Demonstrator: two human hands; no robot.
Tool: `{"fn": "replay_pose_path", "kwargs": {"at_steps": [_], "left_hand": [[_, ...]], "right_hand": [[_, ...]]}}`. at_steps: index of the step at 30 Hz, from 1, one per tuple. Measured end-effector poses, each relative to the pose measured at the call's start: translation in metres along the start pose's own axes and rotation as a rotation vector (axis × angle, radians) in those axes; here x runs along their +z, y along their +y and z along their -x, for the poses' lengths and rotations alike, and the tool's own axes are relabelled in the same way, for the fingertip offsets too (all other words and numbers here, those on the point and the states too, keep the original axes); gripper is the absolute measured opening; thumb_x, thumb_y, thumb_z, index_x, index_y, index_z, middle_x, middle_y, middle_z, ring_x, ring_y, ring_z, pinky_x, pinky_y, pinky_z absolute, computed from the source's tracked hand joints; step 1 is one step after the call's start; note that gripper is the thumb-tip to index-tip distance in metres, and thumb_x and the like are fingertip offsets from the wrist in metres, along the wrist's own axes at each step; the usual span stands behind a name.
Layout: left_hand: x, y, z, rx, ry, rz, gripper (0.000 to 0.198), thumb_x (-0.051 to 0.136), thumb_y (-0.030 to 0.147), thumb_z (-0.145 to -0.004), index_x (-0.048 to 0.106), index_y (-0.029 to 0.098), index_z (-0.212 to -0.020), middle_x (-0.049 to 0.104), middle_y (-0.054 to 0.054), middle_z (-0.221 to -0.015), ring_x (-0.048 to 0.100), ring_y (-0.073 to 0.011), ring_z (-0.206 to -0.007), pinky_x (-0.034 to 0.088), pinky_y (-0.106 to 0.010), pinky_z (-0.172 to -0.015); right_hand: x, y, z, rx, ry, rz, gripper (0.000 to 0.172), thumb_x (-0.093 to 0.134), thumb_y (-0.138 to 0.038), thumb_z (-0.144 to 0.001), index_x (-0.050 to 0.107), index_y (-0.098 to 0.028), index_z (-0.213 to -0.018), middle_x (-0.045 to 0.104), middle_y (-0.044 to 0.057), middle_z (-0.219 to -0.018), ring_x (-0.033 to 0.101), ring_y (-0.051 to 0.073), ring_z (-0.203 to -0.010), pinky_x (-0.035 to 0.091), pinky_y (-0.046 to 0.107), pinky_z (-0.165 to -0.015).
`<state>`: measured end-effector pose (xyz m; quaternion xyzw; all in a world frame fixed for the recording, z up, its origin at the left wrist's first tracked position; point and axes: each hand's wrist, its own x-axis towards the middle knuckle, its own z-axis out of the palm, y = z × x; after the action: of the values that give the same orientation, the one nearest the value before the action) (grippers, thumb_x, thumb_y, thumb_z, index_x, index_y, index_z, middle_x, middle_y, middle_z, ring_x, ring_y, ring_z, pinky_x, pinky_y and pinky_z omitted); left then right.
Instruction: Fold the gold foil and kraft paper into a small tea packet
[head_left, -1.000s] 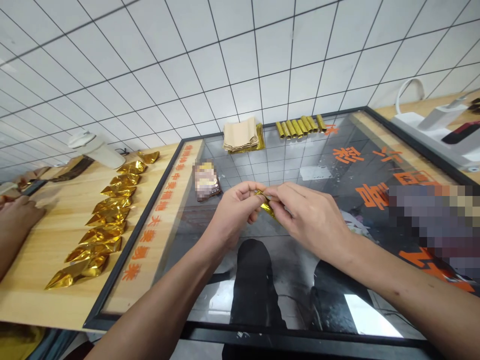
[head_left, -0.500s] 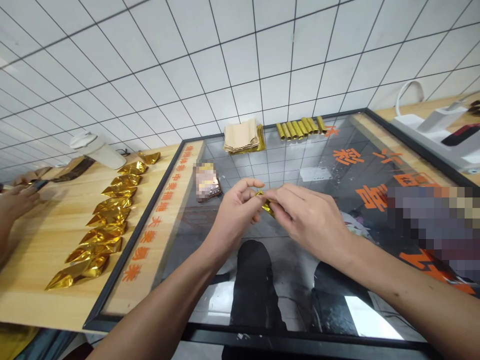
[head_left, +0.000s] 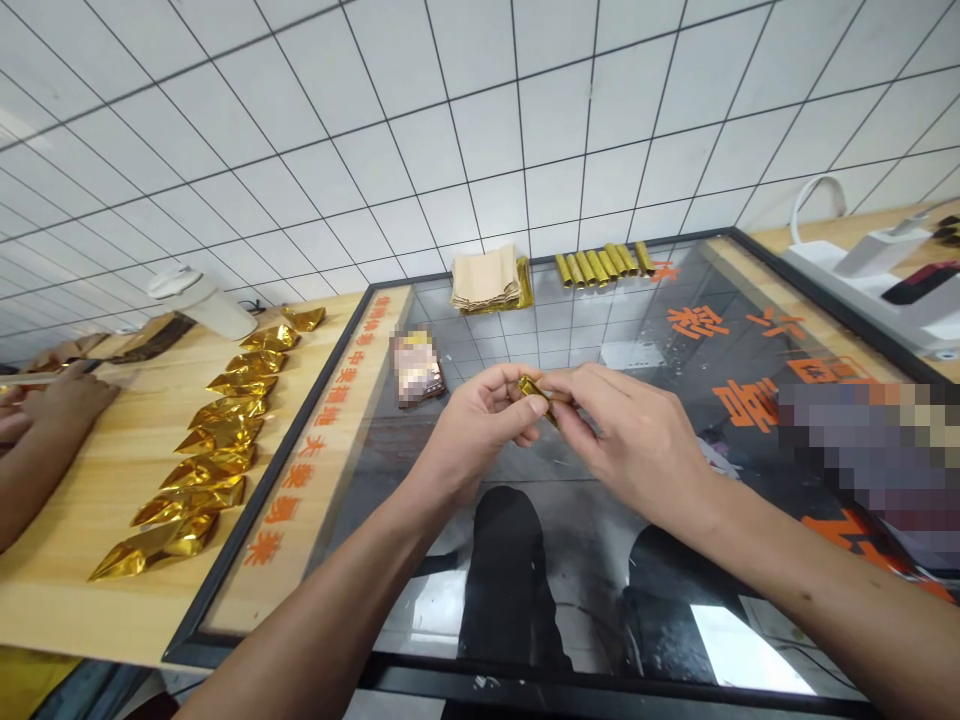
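Note:
Both hands meet over the glass tabletop, pinching a small roll of gold foil paper point(head_left: 531, 387) between them. My left hand point(head_left: 487, 415) has its thumb and fingers closed on the roll's left end. From the other side my right hand point(head_left: 622, 415) grips it, and its fingers hide much of that end. Beyond them, a row of finished gold paper rolls point(head_left: 604, 265) lies along the back edge. Left of the row is a stack of paper sheets point(head_left: 486, 280), brown side up, with gold showing at the edge.
Folded gold paper ingots point(head_left: 221, 425) line the wooden table at left. Behind them lies a white cup point(head_left: 206, 303). A co-worker's hand point(head_left: 64, 410) is at far left. A small blurred packet point(head_left: 416, 370) sits on the glass; a white power strip point(head_left: 862, 285) is at right.
The roll has turned in my fingers, and its left end now shows more. At far left, the co-worker's hands have moved further into view. The camera has shifted slightly.

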<state>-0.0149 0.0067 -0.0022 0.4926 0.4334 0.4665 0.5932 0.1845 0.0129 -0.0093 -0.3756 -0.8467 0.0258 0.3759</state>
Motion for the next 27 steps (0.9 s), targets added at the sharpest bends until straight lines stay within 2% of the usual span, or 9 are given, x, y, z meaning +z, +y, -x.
{"fn": "replay_pose_path", "kwargs": {"at_steps": [6,10,15,18,23,25,27], "left_hand": [[0.002,0.0,0.0,0.078,0.047,-0.033,0.032,0.09,0.035,-0.084,0.073,0.019,-0.105,0.072,-0.001,-0.094,0.065,-0.0105,-0.073,0.055,-0.023,-0.069],[0.004,0.0,0.001,0.137,0.073,-0.015,0.037,0.09,0.033,-0.082,0.071,0.021,-0.111,0.073,-0.001,-0.101,0.067,-0.0113,-0.076,0.057,-0.025,-0.073],[0.008,0.001,0.003,0.205,0.072,-0.01,0.029,0.086,0.027,-0.085,0.067,0.021,-0.106,0.07,0.001,-0.086,0.066,-0.0127,-0.077,0.056,-0.026,-0.075],[0.011,0.003,0.004,0.244,0.132,-0.004,0.027,0.085,0.024,-0.084,0.064,0.021,-0.101,0.07,0.002,-0.085,0.065,-0.0122,-0.077,0.055,-0.025,-0.074],[0.011,0.008,0.004,0.299,0.273,-0.024,0.032,0.088,0.028,-0.08,0.062,0.021,-0.098,0.07,0.002,-0.086,0.07,-0.0123,-0.074,0.06,-0.026,-0.073],[0.01,0.009,0.003,0.304,0.291,-0.015,0.034,0.09,0.031,-0.08,0.062,0.021,-0.098,0.071,0.002,-0.086,0.073,-0.0131,-0.075,0.062,-0.028,-0.075],[0.008,0.009,0.002,0.3,0.288,-0.005,0.036,0.091,0.033,-0.08,0.063,0.02,-0.097,0.072,0.001,-0.088,0.075,-0.0134,-0.076,0.064,-0.028,-0.076]], "right_hand": [[-0.002,-0.001,-0.002,-0.011,0.031,-0.015,0.022,0.054,-0.015,-0.108,0.071,-0.023,-0.12,0.078,0.004,-0.097,0.073,0.02,-0.088,0.05,0.033,-0.075],[-0.001,0.0,-0.001,0.003,0.008,-0.023,0.022,0.053,-0.017,-0.109,0.071,-0.024,-0.119,0.078,0.004,-0.099,0.072,0.02,-0.086,0.05,0.034,-0.076],[-0.004,-0.003,-0.004,0.024,0.026,-0.098,0.021,0.053,-0.017,-0.108,0.07,-0.025,-0.116,0.076,0.005,-0.098,0.071,0.021,-0.088,0.053,0.036,-0.082],[-0.006,-0.006,-0.006,0.117,0.02,-0.204,0.022,0.062,-0.021,-0.104,0.068,-0.024,-0.126,0.076,0.009,-0.116,0.073,0.024,-0.1,0.057,0.04,-0.089],[0.0,0.001,-0.008,0.33,0.019,-0.351,0.063,0.082,-0.031,-0.09,0.058,-0.029,-0.149,0.065,0.013,-0.148,0.067,0.034,-0.13,0.059,0.053,-0.102],[0.005,0.007,-0.009,0.429,0.023,-0.536,0.067,0.083,-0.032,-0.089,0.057,-0.03,-0.15,0.066,0.013,-0.147,0.068,0.032,-0.129,0.061,0.053,-0.102],[0.008,0.012,-0.011,0.513,0.013,-0.771,0.063,0.082,-0.032,-0.09,0.057,-0.027,-0.148,0.072,0.012,-0.134,0.074,0.028,-0.117,0.064,0.047,-0.095]]}}
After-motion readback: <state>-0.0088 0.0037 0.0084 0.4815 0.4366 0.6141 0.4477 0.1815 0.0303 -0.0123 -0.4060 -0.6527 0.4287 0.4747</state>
